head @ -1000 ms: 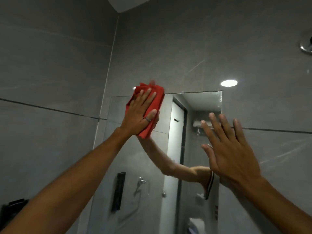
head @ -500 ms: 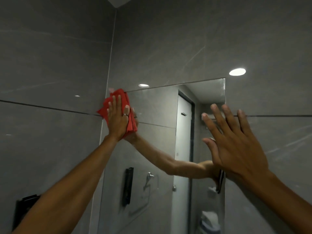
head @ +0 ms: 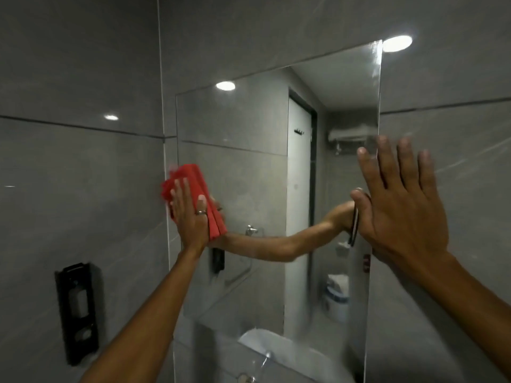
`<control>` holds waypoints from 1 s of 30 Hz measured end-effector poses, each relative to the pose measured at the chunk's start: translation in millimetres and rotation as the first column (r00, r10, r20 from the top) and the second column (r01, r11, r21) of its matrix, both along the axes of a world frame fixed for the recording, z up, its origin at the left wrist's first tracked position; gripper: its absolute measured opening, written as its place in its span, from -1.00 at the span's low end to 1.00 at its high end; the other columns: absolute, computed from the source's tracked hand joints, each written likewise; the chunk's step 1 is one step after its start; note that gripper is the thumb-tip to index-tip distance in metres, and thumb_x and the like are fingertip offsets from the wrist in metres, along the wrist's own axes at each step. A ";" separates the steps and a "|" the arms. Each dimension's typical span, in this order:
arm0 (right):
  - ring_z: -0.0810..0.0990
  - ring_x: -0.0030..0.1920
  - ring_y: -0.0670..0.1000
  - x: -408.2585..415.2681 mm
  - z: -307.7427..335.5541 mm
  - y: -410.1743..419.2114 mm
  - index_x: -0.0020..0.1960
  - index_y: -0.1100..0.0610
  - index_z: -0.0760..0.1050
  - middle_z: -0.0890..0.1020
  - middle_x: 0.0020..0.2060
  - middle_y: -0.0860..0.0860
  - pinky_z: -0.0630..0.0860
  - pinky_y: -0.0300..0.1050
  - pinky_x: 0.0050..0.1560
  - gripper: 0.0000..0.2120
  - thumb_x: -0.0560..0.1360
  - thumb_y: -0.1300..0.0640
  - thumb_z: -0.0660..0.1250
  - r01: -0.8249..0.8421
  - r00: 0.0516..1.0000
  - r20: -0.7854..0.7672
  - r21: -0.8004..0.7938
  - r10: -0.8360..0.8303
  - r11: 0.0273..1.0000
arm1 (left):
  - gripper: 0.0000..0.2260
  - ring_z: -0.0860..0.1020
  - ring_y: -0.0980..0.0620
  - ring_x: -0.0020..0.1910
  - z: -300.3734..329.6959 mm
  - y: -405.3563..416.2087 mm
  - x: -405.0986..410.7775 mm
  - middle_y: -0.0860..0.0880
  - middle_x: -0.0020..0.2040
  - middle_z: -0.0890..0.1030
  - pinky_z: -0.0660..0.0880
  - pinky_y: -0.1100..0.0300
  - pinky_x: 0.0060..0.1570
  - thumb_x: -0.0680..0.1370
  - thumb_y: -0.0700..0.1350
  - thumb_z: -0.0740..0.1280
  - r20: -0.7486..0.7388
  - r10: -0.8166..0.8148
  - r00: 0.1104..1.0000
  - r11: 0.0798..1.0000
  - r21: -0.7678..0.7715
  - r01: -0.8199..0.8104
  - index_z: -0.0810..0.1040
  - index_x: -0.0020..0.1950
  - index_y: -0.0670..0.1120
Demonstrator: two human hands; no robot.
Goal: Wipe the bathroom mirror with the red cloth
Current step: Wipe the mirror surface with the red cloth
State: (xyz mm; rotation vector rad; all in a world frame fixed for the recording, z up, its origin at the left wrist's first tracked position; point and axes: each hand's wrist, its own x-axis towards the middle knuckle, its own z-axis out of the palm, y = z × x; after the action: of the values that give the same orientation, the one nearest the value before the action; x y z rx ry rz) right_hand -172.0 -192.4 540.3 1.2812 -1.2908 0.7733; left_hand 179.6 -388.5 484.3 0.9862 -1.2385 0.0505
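Note:
A tall frameless mirror hangs on the grey tiled wall ahead. My left hand, a ring on one finger, presses a folded red cloth flat against the mirror's left edge at mid height. The cloth sticks out above and to the right of the palm. My right hand is held up with fingers spread at the mirror's right edge and holds nothing. The glass reflects my left forearm, a white door and a shelf.
A black wall-mounted dispenser sits on the left side wall, low down. The white rim of a basin shows at the bottom below the mirror. Grey tiles surround the mirror on both sides.
My left hand slid the red cloth from the mirror's top edge leftward, then down along the left edge. The view tilted so more of the mirror shows. My right hand stayed at the right edge.

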 end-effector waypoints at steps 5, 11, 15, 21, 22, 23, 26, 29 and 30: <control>-0.10 0.73 0.26 1.0 -30.3 1.0 0.75 0.08 -0.11 -0.10 0.73 0.20 -0.15 0.30 0.70 -0.29 0.71 -0.22 -0.06 0.010 1.000 -0.007 0.046 -0.010 0.999 | -0.36 -0.05 -0.17 0.69 -26.5 20.6 -47.6 -0.14 0.70 0.00 -0.13 -0.17 0.65 0.66 0.21 -0.14 0.135 0.186 0.973 0.982 0.009 -0.189 -0.03 0.68 -0.09; -0.07 0.72 0.26 -0.2 -27.8 -0.7 0.75 0.07 -0.09 -0.05 0.73 0.19 -0.29 0.18 0.70 -0.31 0.72 -0.20 -0.04 0.017 1.000 -0.010 0.012 -0.017 1.000 | -0.40 -0.15 -0.12 0.69 -5.9 21.3 -47.9 -0.05 0.68 -0.08 -0.20 -0.16 0.64 0.70 0.25 -0.13 0.519 0.207 0.829 0.961 -0.268 -0.072 -0.09 0.68 0.02; -0.07 0.73 0.24 -1.3 -29.8 -2.1 0.74 0.13 0.00 0.00 0.73 0.20 -0.21 0.22 0.71 -0.30 0.71 -0.16 0.02 -0.006 1.000 -0.023 -0.039 0.006 0.999 | -0.39 -0.16 -0.05 0.69 31.8 -7.2 6.3 -0.07 0.70 -0.02 -0.06 -0.16 0.61 0.68 0.29 -0.01 0.652 0.185 0.735 0.945 -0.324 0.050 -0.07 0.68 0.13; -0.01 0.73 0.25 -3.0 -28.6 -5.7 0.73 0.18 0.07 0.05 0.72 0.21 -0.10 0.28 0.71 -0.30 0.69 -0.15 0.02 -0.025 0.999 -0.045 -0.076 0.022 0.997 | -0.43 -0.03 -0.04 0.69 166.1 -24.8 21.4 0.00 0.71 0.01 -0.12 -0.13 0.66 0.70 0.19 0.07 0.125 0.062 0.990 0.994 -0.097 -0.050 0.04 0.68 0.09; -0.01 0.72 0.25 -2.9 -28.7 -5.7 0.73 0.17 0.07 0.05 0.72 0.21 -0.08 0.29 0.71 -0.31 0.70 -0.16 -0.02 -0.030 0.999 -0.046 -0.078 0.027 0.997 | -0.43 -0.02 -0.04 0.69 185.8 -22.6 19.2 0.01 0.71 0.00 -0.08 -0.15 0.65 0.70 0.19 0.06 0.038 0.066 0.997 0.997 -0.036 -0.064 0.02 0.69 0.10; 0.00 0.72 0.26 -3.0 -29.0 -6.3 0.73 0.17 0.07 0.06 0.72 0.21 -0.07 0.30 0.70 -0.32 0.71 -0.17 -0.05 -0.036 0.998 -0.047 -0.081 0.032 0.996 | -0.42 -0.01 -0.06 0.69 201.6 -20.5 14.9 0.00 0.71 -0.01 -0.05 -0.16 0.64 0.70 0.19 0.04 -0.022 0.082 0.996 0.996 0.017 -0.082 0.00 0.69 0.09; 0.00 0.72 0.26 -4.7 -31.1 -8.7 0.73 0.17 0.05 0.05 0.72 0.21 -0.06 0.31 0.70 -0.31 0.71 -0.18 -0.06 -0.038 0.998 -0.051 -0.090 0.033 0.995 | -0.46 -0.05 -0.13 0.69 215.7 -10.7 -6.6 -0.03 0.72 -0.05 -0.09 -0.17 0.64 0.73 0.15 -0.03 -0.003 0.160 0.987 0.985 0.059 -0.160 -0.07 0.69 0.08; 0.00 0.72 0.26 -6.7 -30.0 -9.2 0.73 0.17 0.05 0.06 0.72 0.21 -0.08 0.30 0.70 -0.29 0.69 -0.17 -0.01 -0.038 0.998 -0.057 -0.101 0.033 0.994 | -0.48 -0.09 -0.17 0.69 184.7 4.6 -26.3 -0.08 0.71 -0.06 -0.21 -0.16 0.64 0.73 0.07 -0.04 0.196 0.185 0.963 0.978 -0.137 -0.160 -0.03 0.69 0.01; 0.01 0.72 0.26 -6.9 -30.3 -9.2 0.73 0.17 0.05 0.07 0.72 0.21 -0.07 0.29 0.70 -0.30 0.69 -0.16 0.02 -0.037 0.998 -0.059 -0.105 0.031 0.994 | -0.47 -0.11 -0.18 0.69 167.7 8.6 -29.4 -0.12 0.71 -0.05 -0.26 -0.13 0.62 0.73 0.05 -0.03 0.275 0.156 0.949 0.974 -0.204 -0.101 -0.01 0.69 -0.03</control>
State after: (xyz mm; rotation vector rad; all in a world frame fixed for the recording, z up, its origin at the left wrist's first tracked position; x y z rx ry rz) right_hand -178.9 -201.6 510.0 1.2346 -1.1697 0.8128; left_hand 150.2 -379.9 651.9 0.9153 -1.4055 0.4213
